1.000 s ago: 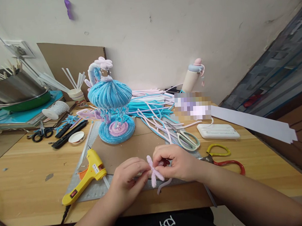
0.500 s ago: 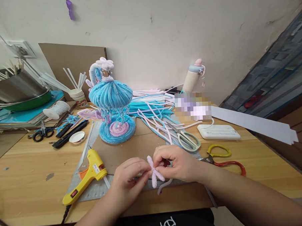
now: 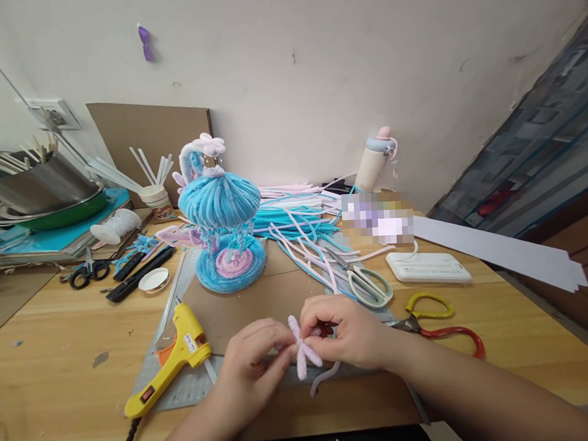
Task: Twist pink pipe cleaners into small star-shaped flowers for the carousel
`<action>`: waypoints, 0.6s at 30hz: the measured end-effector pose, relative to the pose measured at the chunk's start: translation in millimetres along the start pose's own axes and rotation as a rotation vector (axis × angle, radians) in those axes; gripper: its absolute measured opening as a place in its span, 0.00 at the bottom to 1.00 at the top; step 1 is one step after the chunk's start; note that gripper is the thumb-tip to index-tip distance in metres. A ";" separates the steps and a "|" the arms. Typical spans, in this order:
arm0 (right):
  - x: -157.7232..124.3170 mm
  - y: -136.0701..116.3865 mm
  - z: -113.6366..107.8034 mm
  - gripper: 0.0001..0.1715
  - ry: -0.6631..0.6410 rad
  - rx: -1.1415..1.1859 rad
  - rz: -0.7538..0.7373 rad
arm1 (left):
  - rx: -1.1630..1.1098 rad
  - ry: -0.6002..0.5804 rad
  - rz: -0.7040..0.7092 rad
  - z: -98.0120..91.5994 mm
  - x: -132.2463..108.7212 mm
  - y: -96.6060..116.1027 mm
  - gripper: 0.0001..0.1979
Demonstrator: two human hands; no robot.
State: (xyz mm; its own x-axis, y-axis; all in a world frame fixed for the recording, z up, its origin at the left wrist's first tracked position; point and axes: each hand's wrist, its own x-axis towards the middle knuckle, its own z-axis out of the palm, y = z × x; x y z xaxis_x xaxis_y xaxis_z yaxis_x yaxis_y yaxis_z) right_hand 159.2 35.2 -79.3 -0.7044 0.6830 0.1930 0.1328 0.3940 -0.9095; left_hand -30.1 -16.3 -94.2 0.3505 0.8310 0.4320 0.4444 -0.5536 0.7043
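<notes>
Between my hands is a small pale pink piece of fuzzy pipe cleaner (image 3: 302, 362), bent into several short loops or arms. My left hand (image 3: 263, 358) pinches its left side between thumb and fingertips. From the other side my right hand (image 3: 345, 332) pinches it near the centre, thumb against curled forefinger. A loose pale pink stem end hangs below my right hand, over the mat edge. Behind them stands a blue and pink pipe cleaner jellyfish (image 3: 220, 201) on a round coiled base. To the left of my left hand lies a yellow hot glue gun (image 3: 171, 362).
Loose blue, pink and white pipe cleaners (image 3: 294, 224) lie at the back. On the right are white-handled scissors (image 3: 369, 285), red and yellow-handled scissors (image 3: 457, 333) and a white power bank (image 3: 427, 268). Black-handled scissors (image 3: 89, 273) and a thread spool (image 3: 114, 226) lie left.
The whole view has tilted slightly upward, so everything sits lower in the picture. Both hands keep their pinch on the pink pipe cleaner piece, with hardly any change in pose.
</notes>
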 end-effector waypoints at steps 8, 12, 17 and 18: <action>1.9 5.1 0.9 0.05 0.023 -0.012 -0.007 | 0.005 -0.023 -0.034 -0.3 0.3 0.1 0.05; 1.4 6.5 1.6 0.05 0.029 0.001 -0.005 | -0.003 -0.031 -0.042 -0.6 0.8 0.1 0.05; -0.1 8.4 2.1 0.02 0.008 0.008 -0.039 | -0.031 -0.028 -0.055 -0.1 -0.6 -0.6 0.05; -0.3 8.3 2.0 0.01 0.003 0.010 -0.049 | -0.041 -0.025 -0.057 -0.1 -0.9 -0.3 0.05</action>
State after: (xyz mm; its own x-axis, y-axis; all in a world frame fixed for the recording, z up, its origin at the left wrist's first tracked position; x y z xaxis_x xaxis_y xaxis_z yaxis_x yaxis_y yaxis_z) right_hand 159.2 37.1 -87.7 -0.7081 0.6648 0.2382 0.0914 0.4208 -0.9025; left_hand -30.7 -16.9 -94.8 0.3468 0.8590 0.3766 0.4303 -0.5025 0.7499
